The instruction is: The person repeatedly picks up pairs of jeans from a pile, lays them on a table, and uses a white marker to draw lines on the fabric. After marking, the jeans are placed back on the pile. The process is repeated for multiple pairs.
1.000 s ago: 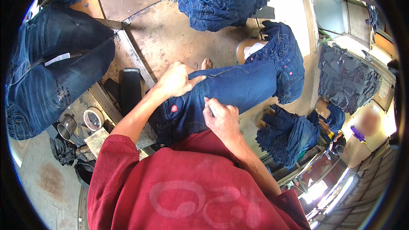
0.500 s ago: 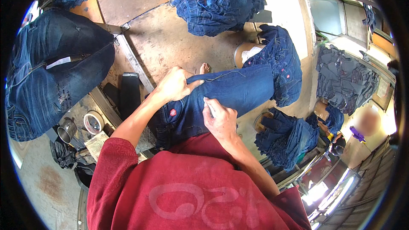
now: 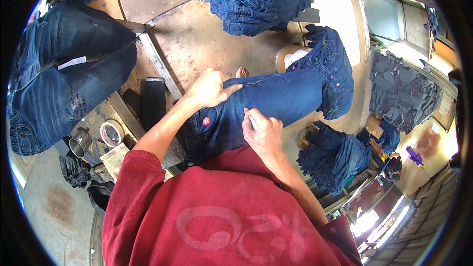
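Note:
A pair of dark blue jeans (image 3: 288, 93) lies stretched out in front of me, with one leg reaching off to the right. Its upper edge is pinched between the thumb and fingers of my left hand (image 3: 211, 87), near a seam with loose thread along it. My right hand (image 3: 265, 132) is closed over the middle of the denim, fingertips at the cloth. Something small and pale shows between those fingers, too hidden to name. Below my left hand, a round red patch (image 3: 206, 120) marks the jeans.
Jeans hang in a large dark pair (image 3: 74, 69) at left and in a bundle (image 3: 258, 2) at the far side. More denim (image 3: 337, 76) drapes over a drum (image 3: 284, 58) at right, above another heap (image 3: 335, 157). A tape roll (image 3: 112, 133) and metal cup (image 3: 80, 144) stand lower left.
The whole view has shifted slightly, moving the jeans and both hands a little to the right in the picture. My left hand still grips the edge; my right hand stays closed on the cloth's middle.

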A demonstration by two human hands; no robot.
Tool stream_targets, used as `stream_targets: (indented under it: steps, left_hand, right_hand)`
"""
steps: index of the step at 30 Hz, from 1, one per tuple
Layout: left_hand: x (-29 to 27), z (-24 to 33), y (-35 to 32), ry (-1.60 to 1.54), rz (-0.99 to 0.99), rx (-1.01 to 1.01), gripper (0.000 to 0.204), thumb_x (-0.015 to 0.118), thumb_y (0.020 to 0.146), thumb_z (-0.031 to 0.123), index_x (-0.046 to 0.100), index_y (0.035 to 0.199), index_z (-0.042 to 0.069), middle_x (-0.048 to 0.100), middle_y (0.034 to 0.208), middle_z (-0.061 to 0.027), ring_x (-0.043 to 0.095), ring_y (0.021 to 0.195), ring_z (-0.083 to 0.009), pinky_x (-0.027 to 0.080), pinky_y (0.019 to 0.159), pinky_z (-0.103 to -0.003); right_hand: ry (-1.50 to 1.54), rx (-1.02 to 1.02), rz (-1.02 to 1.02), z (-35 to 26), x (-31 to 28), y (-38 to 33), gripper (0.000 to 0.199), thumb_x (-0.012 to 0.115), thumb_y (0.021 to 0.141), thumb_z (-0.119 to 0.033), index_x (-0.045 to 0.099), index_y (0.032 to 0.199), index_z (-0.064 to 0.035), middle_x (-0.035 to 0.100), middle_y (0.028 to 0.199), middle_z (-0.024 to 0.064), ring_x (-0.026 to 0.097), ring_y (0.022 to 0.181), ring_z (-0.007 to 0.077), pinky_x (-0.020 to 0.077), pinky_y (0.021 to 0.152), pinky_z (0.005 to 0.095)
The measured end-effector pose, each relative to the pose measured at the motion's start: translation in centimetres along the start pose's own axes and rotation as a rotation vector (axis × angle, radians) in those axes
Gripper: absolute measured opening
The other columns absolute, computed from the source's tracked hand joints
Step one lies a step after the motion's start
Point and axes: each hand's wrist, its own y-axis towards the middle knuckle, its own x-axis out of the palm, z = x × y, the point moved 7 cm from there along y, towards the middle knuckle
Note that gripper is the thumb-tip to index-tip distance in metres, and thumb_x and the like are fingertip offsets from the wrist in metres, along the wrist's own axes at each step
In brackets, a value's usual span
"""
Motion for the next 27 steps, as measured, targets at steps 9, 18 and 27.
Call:
stream_targets:
  steps: [9,18,27]
  left_hand:
    - [0.1,0.1,0.0,-0.006,-0.002,0.015,0.020,0.082,0.097,0.024,0.084,0.099,0.004,0.075,0.083,-0.0208,0.075,0.075,-0.0400,0.057,0.070,-0.047]
    - [-0.1,-0.1,0.0,-0.036,0.006,-0.005,0.023,0.082,0.097,0.027,0.084,0.098,0.004,0.072,0.081,-0.0230,0.073,0.073,-0.0420,0.057,0.069,-0.048]
    - [0.1,-0.5,0.0,-0.041,0.078,0.039,0.031,0.082,0.097,0.034,0.085,0.090,0.004,0.063,0.065,-0.0299,0.067,0.060,-0.0473,0.056,0.063,-0.051]
  right_hand:
    - [-0.019,0.016,-0.035,-0.3,-0.1,0.0,0.004,0.074,0.095,-0.010,0.073,0.098,-0.0100,0.072,0.067,0.0157,0.073,0.058,0.0362,0.0586,0.053,0.0472]
    - [0.022,-0.053,0.054,-0.6,0.6,2.0,0.005,0.074,0.098,-0.012,0.072,0.102,-0.0095,0.070,0.064,0.0128,0.072,0.054,0.0316,0.0568,0.051,0.0431]
    - [-0.186,0.004,-0.123,-0.5,1.1,1.7,0.010,0.078,0.092,-0.011,0.076,0.102,-0.0106,0.072,0.067,0.0147,0.073,0.058,0.0339,0.0574,0.053,0.0435]
